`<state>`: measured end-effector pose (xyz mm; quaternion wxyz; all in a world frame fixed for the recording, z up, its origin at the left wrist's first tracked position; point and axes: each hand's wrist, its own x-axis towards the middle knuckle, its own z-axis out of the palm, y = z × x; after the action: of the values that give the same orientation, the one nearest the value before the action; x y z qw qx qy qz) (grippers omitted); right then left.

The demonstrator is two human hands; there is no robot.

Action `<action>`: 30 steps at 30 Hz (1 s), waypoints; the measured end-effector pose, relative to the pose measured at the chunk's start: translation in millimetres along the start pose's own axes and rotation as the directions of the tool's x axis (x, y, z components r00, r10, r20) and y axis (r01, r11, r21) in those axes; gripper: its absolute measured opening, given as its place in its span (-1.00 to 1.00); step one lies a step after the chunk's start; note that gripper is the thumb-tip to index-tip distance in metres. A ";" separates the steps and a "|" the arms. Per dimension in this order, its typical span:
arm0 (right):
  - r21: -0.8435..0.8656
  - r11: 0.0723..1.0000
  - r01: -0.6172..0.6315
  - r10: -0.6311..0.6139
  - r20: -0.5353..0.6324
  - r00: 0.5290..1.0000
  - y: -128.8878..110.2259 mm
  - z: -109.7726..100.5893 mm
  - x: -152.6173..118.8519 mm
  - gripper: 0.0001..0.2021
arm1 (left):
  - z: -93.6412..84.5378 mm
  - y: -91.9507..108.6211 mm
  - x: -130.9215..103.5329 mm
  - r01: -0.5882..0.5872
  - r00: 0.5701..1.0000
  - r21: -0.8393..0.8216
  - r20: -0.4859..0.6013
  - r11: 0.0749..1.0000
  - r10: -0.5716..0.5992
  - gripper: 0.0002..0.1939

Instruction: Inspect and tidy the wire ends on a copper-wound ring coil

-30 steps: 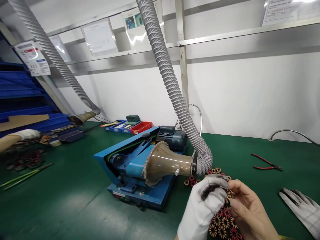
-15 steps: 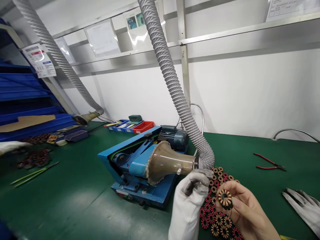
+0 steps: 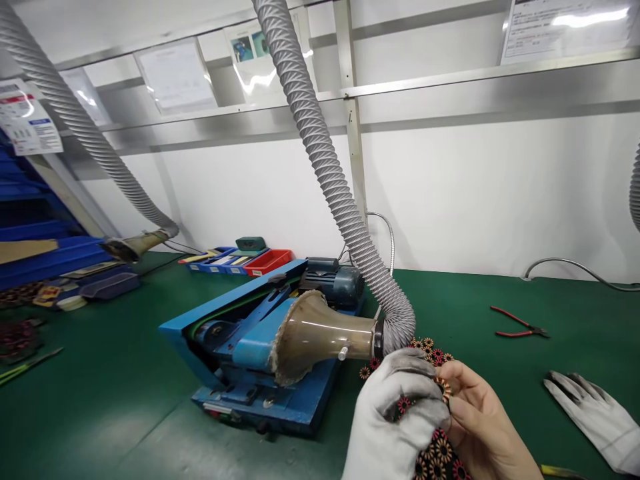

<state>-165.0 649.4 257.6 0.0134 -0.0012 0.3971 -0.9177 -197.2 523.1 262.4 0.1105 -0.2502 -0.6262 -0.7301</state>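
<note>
Copper-wound coil ring (image 3: 443, 388) sits pinched between gloved left hand (image 3: 395, 413) and bare right hand (image 3: 487, 427); looks light, stiff, windings delicate; best gripped by its rim.

Pliers (image 3: 517, 325) behind glove (image 3: 595, 420), right of machine (image 3: 250, 347)

A white knitted glove with grey-smudged fingertips is covering the left hand (image 3: 395, 420), while the right hand (image 3: 487, 427) is showing bare skin. The small round wound coils (image 3: 440, 450) are showing copper-orange and red petal patterns around dark centres. The belt machine's metal housing (image 3: 240, 333) is showing bright blue, its funnel hood (image 3: 320, 333) translucent brown, the ribbed hose (image 3: 325, 173) grey with spiral ridges. The bench mat (image 3: 100, 400) is looking dark green, the pliers' handles (image 3: 515, 327) red
</note>
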 end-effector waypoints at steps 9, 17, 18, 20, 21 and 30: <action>-0.015 0.999 0.032 -0.032 -0.016 0.999 0.1 0.5 -4.6 -0.66 | -9.6 5.2 -3.4 0.110 0.991 -0.139 -0.065 0.984 -0.120 -0.74; 0.048 0.999 0.006 -0.004 -0.041 0.999 3.0 1.9 -1.5 -0.65 | -4.7 9.0 -1.9 -0.160 0.985 0.147 0.090 0.976 0.147 -0.81; 0.041 0.999 0.015 -0.013 -0.045 0.999 3.7 1.9 -0.8 -0.65 | -4.7 6.5 0.5 -0.142 0.988 0.097 0.082 0.985 0.135 -0.85; 0.013 0.999 0.030 -0.029 -0.072 0.997 5.2 1.9 0.1 -0.63 | -4.1 0.5 4.7 -0.073 0.997 -0.024 0.018 0.997 0.073 -0.89; -0.008 0.999 0.031 -0.032 -0.084 0.996 5.9 2.1 0.3 -0.62 | -3.1 -2.7 6.1 -0.036 0.999 -0.089 -0.027 0.995 0.034 -0.89; -0.097 0.994 -0.042 0.048 0.063 0.997 5.2 2.3 -1.5 -0.66 | -0.1 -7.9 2.5 0.217 0.903 -0.347 -0.283 0.913 -0.322 -0.70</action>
<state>-163.4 644.2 255.4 0.0470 -0.0225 0.4397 -0.8966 -203.1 524.9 256.9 0.0715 -0.0467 -0.5059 -0.8584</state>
